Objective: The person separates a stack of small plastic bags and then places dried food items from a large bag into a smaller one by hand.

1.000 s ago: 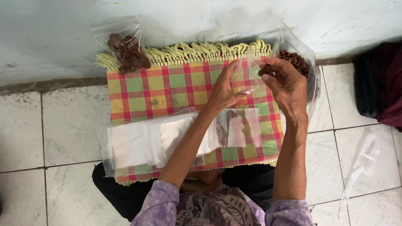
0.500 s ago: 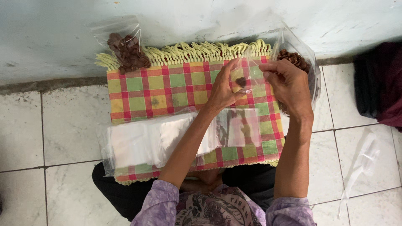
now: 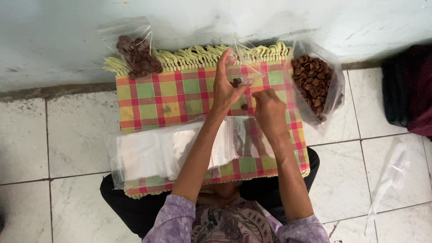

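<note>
My left hand [image 3: 226,86] holds up a small clear plastic bag [image 3: 246,58] over a checked cloth; a few brown pieces [image 3: 236,82] sit in the bag at my fingers. My right hand [image 3: 269,110] is just to its right and lower, fingers pinched together near the bag's mouth. What they pinch is too small to make out. A single brown piece [image 3: 244,107] shows between the two hands. A large open clear bag of brown pieces [image 3: 313,82] stands at the cloth's right edge, within a hand's width of my right hand.
The checked cloth with a yellow fringe [image 3: 171,96] lies on white floor tiles against a pale wall. A filled small bag [image 3: 137,56] rests at its far left corner. A stack of empty clear bags [image 3: 148,153] lies near me. Dark fabric [image 3: 411,90] sits far right.
My right hand has come away from the large bag and moved left and down toward the small bag. My left hand has lifted the small bag more upright.
</note>
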